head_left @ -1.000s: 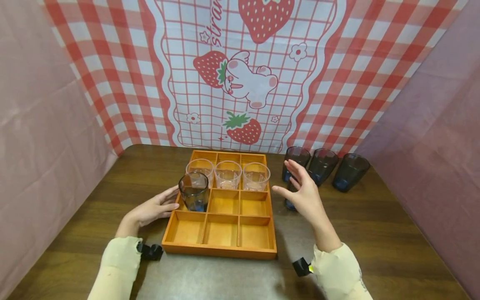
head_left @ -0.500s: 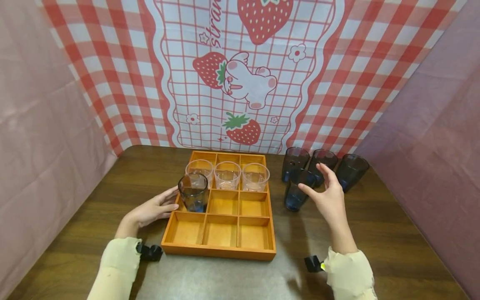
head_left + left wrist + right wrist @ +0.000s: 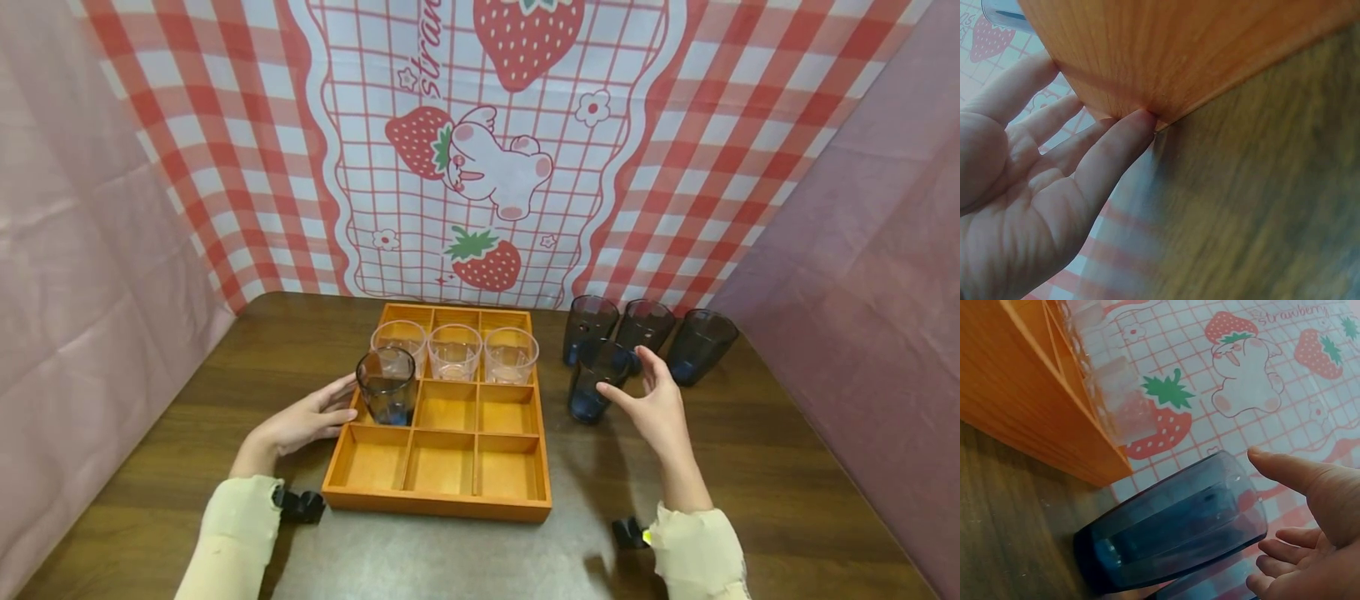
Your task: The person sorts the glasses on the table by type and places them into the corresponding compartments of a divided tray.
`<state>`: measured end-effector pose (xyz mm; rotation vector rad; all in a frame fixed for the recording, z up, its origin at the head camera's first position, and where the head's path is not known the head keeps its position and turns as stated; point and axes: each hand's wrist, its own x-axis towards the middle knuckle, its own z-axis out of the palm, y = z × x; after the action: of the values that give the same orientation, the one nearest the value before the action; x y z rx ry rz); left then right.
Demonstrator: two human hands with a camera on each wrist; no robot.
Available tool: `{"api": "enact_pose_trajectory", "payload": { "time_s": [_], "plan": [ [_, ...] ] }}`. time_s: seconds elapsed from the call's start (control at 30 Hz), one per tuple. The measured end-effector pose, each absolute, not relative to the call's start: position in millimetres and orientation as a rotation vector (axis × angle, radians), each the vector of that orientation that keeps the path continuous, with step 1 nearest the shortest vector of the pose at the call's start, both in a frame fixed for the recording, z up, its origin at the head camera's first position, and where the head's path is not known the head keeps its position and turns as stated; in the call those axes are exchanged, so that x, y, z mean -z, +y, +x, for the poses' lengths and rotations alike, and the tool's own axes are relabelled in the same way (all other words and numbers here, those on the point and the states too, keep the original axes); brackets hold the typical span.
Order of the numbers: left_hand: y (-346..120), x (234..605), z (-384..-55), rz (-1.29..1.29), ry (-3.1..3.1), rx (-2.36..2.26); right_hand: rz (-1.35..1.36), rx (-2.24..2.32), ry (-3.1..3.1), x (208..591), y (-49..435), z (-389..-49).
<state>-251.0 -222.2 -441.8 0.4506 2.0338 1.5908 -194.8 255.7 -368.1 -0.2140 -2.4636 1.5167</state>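
My left hand [image 3: 309,421] rests on the left side of a wooden tray [image 3: 438,503] divided into compartments. In the left wrist view its extended fingers [image 3: 1113,147] touch the tray's outer wall [image 3: 1147,56]. A dark, smoky drinking glass [image 3: 388,392] stands upright in the middle row's left compartment. To the tray's right, my right hand [image 3: 654,412] has thumb and fingers spread on either side of another dark glass [image 3: 591,387]. The right wrist view shows that glass [image 3: 1166,528] upright on the table, the thumb [image 3: 1285,469] beside its rim, apart from it.
Three clear glasses, left [image 3: 400,343], middle [image 3: 455,354] and right [image 3: 512,357], fill the tray's back row. Three more dark glasses, left [image 3: 590,325], middle [image 3: 645,321] and right [image 3: 700,346], stand behind my right hand. A checked strawberry cloth [image 3: 491,150] hangs behind the table [image 3: 247,358].
My right hand has moved rightward from the tray side to the nearest dark glass, then dropped slightly as its fingers drew in around the rim. The left hand and tray have stayed put.
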Motion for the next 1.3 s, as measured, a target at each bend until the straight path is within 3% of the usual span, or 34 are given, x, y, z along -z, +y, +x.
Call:
{"api": "enact_pose_trajectory", "payload": {
  "time_s": [0.47,0.87,1.3],
  "plan": [
    [-222,440,-249,0.428,2.041,-1.589,-0.241,-1.594,-2.48,384,255,-202],
    [-222,440,-249,0.432,2.03,-1.598,-0.288,-1.307,-2.473,403,255,-212],
    [-222,441,-250,0.446,2.034,-1.592,-0.317,-1.327,-2.304,397,245,-209]
  ]
}}
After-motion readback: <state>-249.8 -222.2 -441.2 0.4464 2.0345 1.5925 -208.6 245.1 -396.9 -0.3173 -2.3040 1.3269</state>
